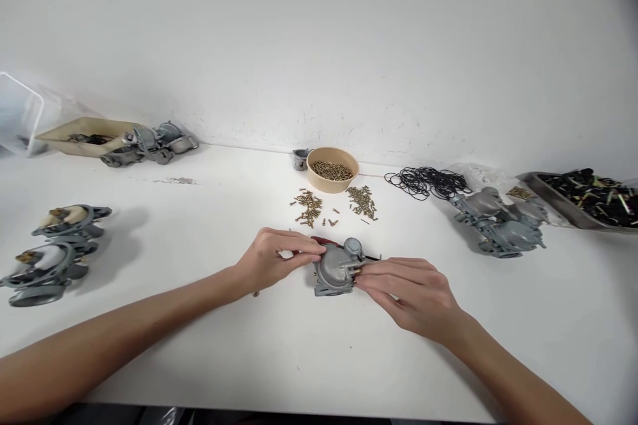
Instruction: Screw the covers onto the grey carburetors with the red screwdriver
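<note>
The left hand point(282, 255) closes its thumb and fingertips on the upper left edge of a gray carburetor point(335, 269), which sits at the near middle of the white table point(299, 358), between the two hands. The right hand point(419, 289) closes on the right side of the same carburetor, its fingers drawn together beside a small brass fitting point(357, 270); whether they also pinch that fitting is too small to tell. The carburetor lies with its rounded cover facing up and a round cap point(353, 248) standing at its far right corner. Just behind it, partly hidden, runs a slender red and black item point(325, 240). A small piece point(256, 293) lies just below the left wrist. Beyond the hands are two loose piles of brass parts, a left pile point(309, 206) and a right pile point(362, 202), with a few strays between them. Behind these a round tan bowl point(333, 183) holds more brass pieces, and a small gray casting point(300, 159) stands against its left side. Farther right come a tangle of black rings point(428, 182), a group of gray carburetors point(501, 222), clear plastic bags and a metal tray point(563, 201) of dark parts. On the left, two opened carburetors point(52, 252) lie nearer, while more gray castings point(154, 145) sit against a pale yellow tray point(90, 129) near the wall.
</note>
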The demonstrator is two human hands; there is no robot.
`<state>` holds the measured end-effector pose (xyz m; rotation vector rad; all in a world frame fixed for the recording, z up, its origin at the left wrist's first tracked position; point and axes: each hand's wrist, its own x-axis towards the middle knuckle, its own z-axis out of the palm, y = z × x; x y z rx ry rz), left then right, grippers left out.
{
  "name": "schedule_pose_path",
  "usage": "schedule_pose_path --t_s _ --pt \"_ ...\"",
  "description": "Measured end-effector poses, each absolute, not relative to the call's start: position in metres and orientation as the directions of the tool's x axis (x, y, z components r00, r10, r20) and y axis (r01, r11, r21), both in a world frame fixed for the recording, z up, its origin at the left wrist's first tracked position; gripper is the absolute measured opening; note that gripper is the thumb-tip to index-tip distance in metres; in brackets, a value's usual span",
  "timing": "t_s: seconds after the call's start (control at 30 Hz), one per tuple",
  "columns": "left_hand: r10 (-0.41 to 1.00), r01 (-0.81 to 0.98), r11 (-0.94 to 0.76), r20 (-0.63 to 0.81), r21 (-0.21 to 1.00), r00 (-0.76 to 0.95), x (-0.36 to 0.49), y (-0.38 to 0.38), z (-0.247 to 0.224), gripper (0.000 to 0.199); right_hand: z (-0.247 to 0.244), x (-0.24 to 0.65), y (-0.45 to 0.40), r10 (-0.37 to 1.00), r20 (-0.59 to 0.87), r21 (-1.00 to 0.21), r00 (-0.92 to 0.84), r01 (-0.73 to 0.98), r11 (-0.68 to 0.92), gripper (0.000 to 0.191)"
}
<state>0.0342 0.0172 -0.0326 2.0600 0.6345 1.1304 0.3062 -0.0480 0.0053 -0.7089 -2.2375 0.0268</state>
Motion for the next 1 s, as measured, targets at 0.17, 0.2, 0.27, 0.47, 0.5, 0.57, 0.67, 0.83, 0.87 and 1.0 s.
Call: schedule_pose_path --t_s 0.17,0.2,0.27,0.47,0.5,0.57,0.67,0.83,0.87,1.0 --pt "0.677 0.142 -0.685 0.552 0.715 0.487 0.036 0.015 -0.028 0.012 0.006 0.307 -0.047 0.507 0.659 -0.236 -0.556 0.487 0.841 0.018" --pt "0.686 0.148 -0.677 0.544 0.721 0.483 0.036 0.015 -0.028 0.011 0.006 0.307 -0.047 0.509 0.657 -0.235 -0.557 0.49 0.839 0.018" --pt "0.694 0.14 -0.662 0.532 0.736 0.485 0.035 0.015 -0.028 0.01 0.007 0.306 -0.047 0.509 0.656 -0.235 -0.557 0.491 0.839 0.018" --pt "0.649 0.049 -0.671 0.553 0.74 0.522 0.031 0.02 -0.032 0.009 0.007 0.306 -0.047 0.498 0.666 -0.228 -0.555 0.484 0.845 0.018" --pt "0.634 0.027 -0.677 0.564 0.736 0.53 0.03 0.021 -0.032 0.008 0.007 0.306 -0.047 0.497 0.668 -0.228 -0.554 0.483 0.846 0.019" --pt "0.614 -0.006 -0.679 0.573 0.734 0.542 0.028 0.022 -0.031 0.009 0.007 0.306 -0.046 0.492 0.674 -0.227 -0.551 0.479 0.848 0.018" --pt "0.626 -0.013 -0.654 0.551 0.756 0.552 0.027 0.023 -0.03 0.008 0.008 0.305 -0.046 0.495 0.678 -0.237 -0.544 0.476 0.847 0.019" --pt "0.636 -0.005 -0.628 0.516 0.778 0.574 0.028 0.023 -0.03 0.01 0.008 0.303 -0.045 0.514 0.676 -0.259 -0.528 0.483 0.837 0.017" --pt "0.629 -0.003 -0.633 0.517 0.774 0.581 0.028 0.023 -0.029 0.01 0.008 0.303 -0.045 0.514 0.677 -0.262 -0.527 0.48 0.837 0.017" --pt "0.549 -0.039 -0.676 0.538 0.736 0.64 0.026 0.028 -0.023 0.01 0.009 0.304 -0.046 0.528 0.668 -0.294 -0.524 0.467 0.834 0.018"
